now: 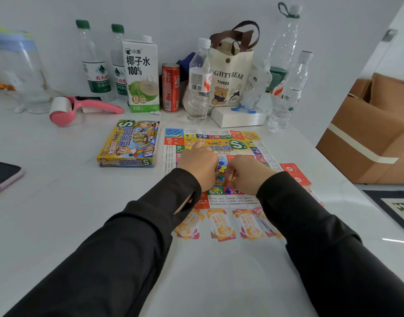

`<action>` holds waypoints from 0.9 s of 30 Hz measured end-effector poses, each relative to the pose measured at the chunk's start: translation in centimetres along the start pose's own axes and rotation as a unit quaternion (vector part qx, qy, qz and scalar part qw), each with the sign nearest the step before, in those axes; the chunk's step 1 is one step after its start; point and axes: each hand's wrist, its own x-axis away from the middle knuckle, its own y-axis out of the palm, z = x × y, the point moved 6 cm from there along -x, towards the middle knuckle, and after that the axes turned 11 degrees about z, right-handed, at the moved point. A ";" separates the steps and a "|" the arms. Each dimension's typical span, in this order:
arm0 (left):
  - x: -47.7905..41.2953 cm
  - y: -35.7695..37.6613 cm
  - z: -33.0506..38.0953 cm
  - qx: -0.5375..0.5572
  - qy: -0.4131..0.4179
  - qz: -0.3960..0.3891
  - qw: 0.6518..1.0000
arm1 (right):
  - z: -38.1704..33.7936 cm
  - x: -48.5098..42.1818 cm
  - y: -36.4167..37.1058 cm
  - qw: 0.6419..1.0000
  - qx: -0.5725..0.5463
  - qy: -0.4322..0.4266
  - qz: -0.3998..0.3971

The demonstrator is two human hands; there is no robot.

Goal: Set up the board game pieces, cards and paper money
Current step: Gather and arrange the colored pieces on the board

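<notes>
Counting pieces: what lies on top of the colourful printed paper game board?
On the board, small yellow, blue and green plastic pieces cluster between the left hand and right hand. Anything beneath the hands is hidden.

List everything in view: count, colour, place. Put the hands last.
game board: 1, multicoloured, table centre
game pieces: several, blue, yellow, green, on board between hands
paper money: about four stacks, orange-pink, row on board's near side
cards: count unclear, red, board's right edge
game box: 1, yellow-blue, left of board
water bottles: 5, clear, by wall
coconut water carton: 1, white-green, by wall
cola can: 1, red, right of carton
tote bag: 1, cream, by wall
lint roller: 1, pink, back left
phone: 1, dark, left edge
cardboard box: 1, brown, far right
left hand: 1, black sleeve, fingers curled over pieces
right hand: 1, black sleeve, fingers curled over pieces
</notes>
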 end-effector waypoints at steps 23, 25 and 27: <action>0.0 -0.7 -3.0 0.128 -0.030 -0.009 0.991 | -0.7 -0.8 -1.7 0.993 -0.098 -0.019 0.068; 0.1 -0.5 -3.3 0.116 -0.023 0.007 0.993 | -1.3 -1.3 -1.3 0.997 -0.068 -0.028 0.030; 0.2 -0.2 -3.4 0.119 -0.018 0.023 0.992 | -1.7 -1.6 -0.9 0.999 -0.019 -0.037 -0.010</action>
